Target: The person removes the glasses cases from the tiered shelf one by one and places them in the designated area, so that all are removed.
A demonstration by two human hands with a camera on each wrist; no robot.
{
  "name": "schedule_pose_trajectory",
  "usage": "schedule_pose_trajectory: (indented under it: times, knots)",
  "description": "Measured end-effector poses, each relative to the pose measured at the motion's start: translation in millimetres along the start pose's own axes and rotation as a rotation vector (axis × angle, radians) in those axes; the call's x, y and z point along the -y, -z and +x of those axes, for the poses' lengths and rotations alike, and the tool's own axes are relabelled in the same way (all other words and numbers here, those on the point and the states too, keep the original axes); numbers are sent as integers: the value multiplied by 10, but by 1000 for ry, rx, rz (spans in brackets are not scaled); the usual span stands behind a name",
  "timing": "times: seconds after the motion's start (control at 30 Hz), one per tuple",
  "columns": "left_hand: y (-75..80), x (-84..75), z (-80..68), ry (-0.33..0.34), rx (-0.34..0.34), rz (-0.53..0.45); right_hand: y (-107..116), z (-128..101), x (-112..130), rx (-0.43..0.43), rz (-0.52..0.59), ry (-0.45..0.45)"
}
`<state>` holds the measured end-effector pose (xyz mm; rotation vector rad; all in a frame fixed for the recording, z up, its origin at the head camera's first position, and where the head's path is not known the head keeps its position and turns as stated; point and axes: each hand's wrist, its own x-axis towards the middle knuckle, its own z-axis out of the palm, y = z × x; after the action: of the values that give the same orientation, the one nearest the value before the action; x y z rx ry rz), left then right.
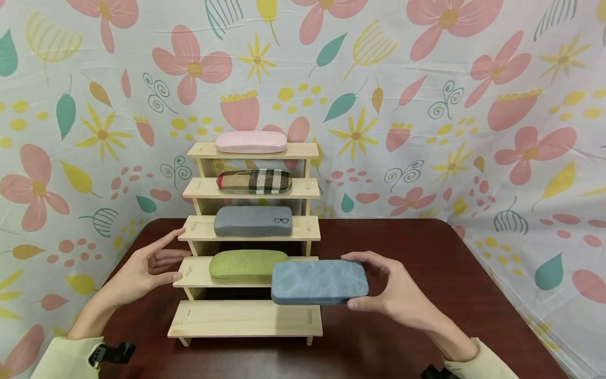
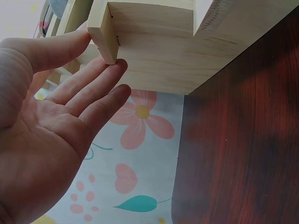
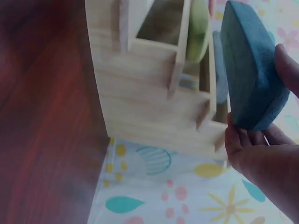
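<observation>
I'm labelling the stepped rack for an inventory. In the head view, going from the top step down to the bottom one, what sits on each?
Pink case → plaid case → grey case → green case → bare bottom step.

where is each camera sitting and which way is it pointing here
Head: worn on the head, facing forward and down at the wooden stepped rack on the table; both hands and sleeves show.
Left wrist: looks along the left hand, whose fingers touch a shelf end.
Right wrist: looks along the right hand, which grips the blue case beside the rack.
Shared: head and right wrist views both show the blue case and the green case.
</observation>
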<state>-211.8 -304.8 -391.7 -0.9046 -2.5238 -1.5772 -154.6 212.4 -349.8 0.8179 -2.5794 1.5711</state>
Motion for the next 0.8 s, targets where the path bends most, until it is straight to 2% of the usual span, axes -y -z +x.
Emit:
schedule_pose_trajectory:
  times: [0.33, 0.63, 0.8]
  knots:
    - [-1, 3, -3, 4, 4, -8, 339, -14, -15, -33, -76, 10]
    - [0, -13, -7, 10, 3, -11, 598, -31, -176, -12, 28, -15]
    - [-3, -20, -10, 12, 3, 7, 728, -43, -285, -13, 46, -29]
